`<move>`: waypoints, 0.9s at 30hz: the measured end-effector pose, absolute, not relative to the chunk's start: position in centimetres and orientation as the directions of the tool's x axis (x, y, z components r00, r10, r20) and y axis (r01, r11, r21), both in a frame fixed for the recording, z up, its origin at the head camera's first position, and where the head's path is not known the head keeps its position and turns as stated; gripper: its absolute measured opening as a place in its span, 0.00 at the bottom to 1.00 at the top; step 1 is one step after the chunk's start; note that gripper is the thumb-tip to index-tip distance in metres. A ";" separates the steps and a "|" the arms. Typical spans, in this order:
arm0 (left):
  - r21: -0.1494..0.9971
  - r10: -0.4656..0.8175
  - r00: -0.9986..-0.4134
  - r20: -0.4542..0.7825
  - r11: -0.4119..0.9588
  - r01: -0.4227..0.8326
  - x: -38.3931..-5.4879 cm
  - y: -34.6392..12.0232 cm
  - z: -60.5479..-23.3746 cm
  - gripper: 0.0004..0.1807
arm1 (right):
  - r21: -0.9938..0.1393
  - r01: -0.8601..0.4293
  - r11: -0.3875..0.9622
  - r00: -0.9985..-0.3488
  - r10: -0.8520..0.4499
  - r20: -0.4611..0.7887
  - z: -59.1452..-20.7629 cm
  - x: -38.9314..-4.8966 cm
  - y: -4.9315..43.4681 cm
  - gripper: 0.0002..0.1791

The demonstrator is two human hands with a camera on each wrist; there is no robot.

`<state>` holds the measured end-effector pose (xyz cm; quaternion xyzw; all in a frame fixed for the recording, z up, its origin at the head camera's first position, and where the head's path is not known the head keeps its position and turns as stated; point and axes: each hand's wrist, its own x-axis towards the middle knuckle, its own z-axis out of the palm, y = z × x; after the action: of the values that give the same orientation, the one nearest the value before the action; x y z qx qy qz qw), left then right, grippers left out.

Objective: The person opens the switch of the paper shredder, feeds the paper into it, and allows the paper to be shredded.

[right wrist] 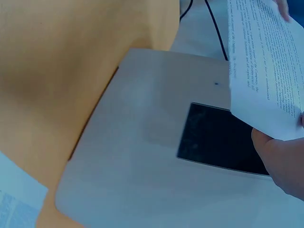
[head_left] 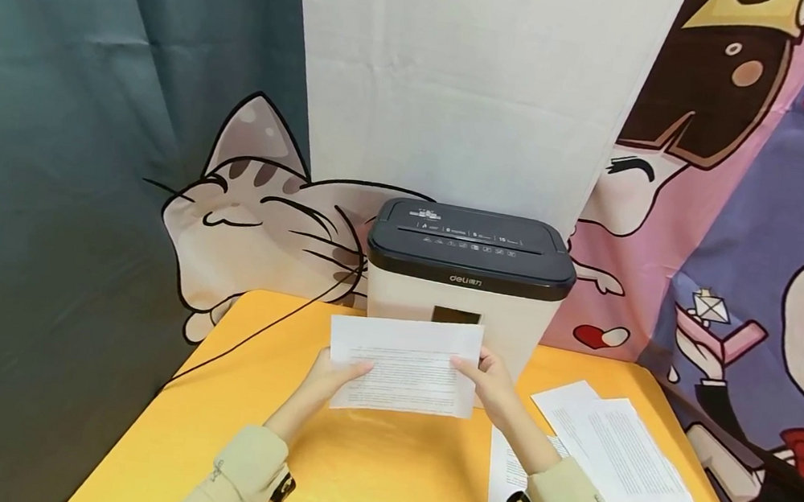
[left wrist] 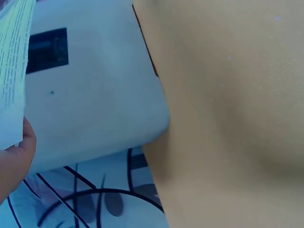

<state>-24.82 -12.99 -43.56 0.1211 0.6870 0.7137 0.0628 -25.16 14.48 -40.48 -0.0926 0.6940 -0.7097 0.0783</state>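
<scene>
A printed sheet of paper [head_left: 403,372] is held up in front of the paper shredder [head_left: 398,287], its text facing me. My left hand [head_left: 332,374] pinches its left edge, thumb on the front and fingers behind. At the right edge my right hand [head_left: 494,381] grips it the same way. The shredder has a white body and a dark lid [head_left: 475,250] with a narrow slot across the top. In the right wrist view, the sheet [right wrist: 266,71] hangs beside the shredder's dark window [right wrist: 218,140], with my right thumb and fingers on its near edge.
Several printed sheets [head_left: 632,459] lie overlapping on the yellow table [head_left: 380,475] at the right, partly under my right forearm. A black cord [head_left: 256,332] runs from behind the shredder over the table's left side. A cartoon-printed curtain [head_left: 461,87] hangs close behind.
</scene>
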 end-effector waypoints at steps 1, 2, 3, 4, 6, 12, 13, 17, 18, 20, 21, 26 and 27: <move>0.996 0.251 -0.964 0.086 -0.046 0.076 -24.7 -12.9 -43.3 0.21 | -0.999 -0.021 -0.024 -0.969 -0.245 0.026 -40.3 -25.1 14.6 0.15; 0.996 0.245 -0.966 0.086 -0.040 0.079 -24.7 -12.7 -43.1 0.21 | -0.999 -0.024 -0.022 -0.968 -0.250 0.029 -40.2 -25.1 14.7 0.15; 0.997 0.235 -0.969 0.082 -0.034 0.076 -24.6 -12.6 -42.9 0.21 | -0.999 -0.027 -0.020 -0.966 -0.255 0.031 -40.0 -25.1 14.8 0.14; 0.997 0.225 -0.971 0.079 -0.028 0.075 -24.6 -12.4 -42.6 0.21 | -0.999 -0.030 -0.021 -0.965 -0.261 0.035 -39.9 -25.0 14.9 0.13; 0.998 0.210 -0.975 0.070 -0.015 0.069 -24.7 -12.1 -42.2 0.20 | -0.999 -0.041 -0.022 -0.962 -0.270 0.045 -39.6 -24.9 15.2 0.11; 0.999 0.162 -0.986 0.036 -0.010 0.035 -24.9 -11.5 -41.0 0.19 | -0.997 -0.072 0.002 -0.962 -0.263 0.069 -38.9 -24.5 15.9 0.09; 0.999 0.154 -0.988 0.033 -0.013 0.032 -24.9 -11.4 -40.8 0.19 | -0.997 -0.077 0.013 -0.963 -0.259 0.071 -38.8 -24.5 16.0 0.09; 0.999 0.138 -0.990 0.032 -0.023 0.029 -25.0 -11.1 -39.7 0.18 | -0.993 -0.099 0.061 -0.967 -0.242 0.081 -38.0 -24.5 16.4 0.11; 0.999 0.133 -0.990 0.039 -0.017 0.038 -25.1 -11.1 -39.5 0.17 | -0.992 -0.103 0.079 -0.968 -0.237 0.081 -37.7 -24.5 16.5 0.12; 0.999 0.123 -0.991 0.047 0.007 0.048 -25.3 -11.0 -38.9 0.16 | -0.987 -0.117 0.106 -0.971 -0.220 0.092 -37.1 -24.5 16.6 0.15; 0.998 0.119 -0.991 0.054 0.022 0.057 -25.4 -11.0 -38.6 0.15 | -0.985 -0.127 0.117 -0.972 -0.211 0.100 -36.8 -24.5 16.7 0.16; 0.984 0.142 -0.980 0.138 0.090 0.151 -26.0 -11.2 -37.0 0.14 | -0.970 -0.204 0.135 -0.969 -0.171 0.180 -35.3 -24.4 17.2 0.17; 0.980 0.152 -0.975 0.161 0.096 0.177 -26.1 -11.3 -36.7 0.13 | -0.966 -0.221 0.133 -0.966 -0.164 0.198 -35.0 -24.4 17.3 0.17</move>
<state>-26.14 -11.28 -36.73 0.1113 0.7401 0.6631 -0.0093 -24.42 17.34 -34.99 -0.1277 0.7524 -0.6458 -0.0219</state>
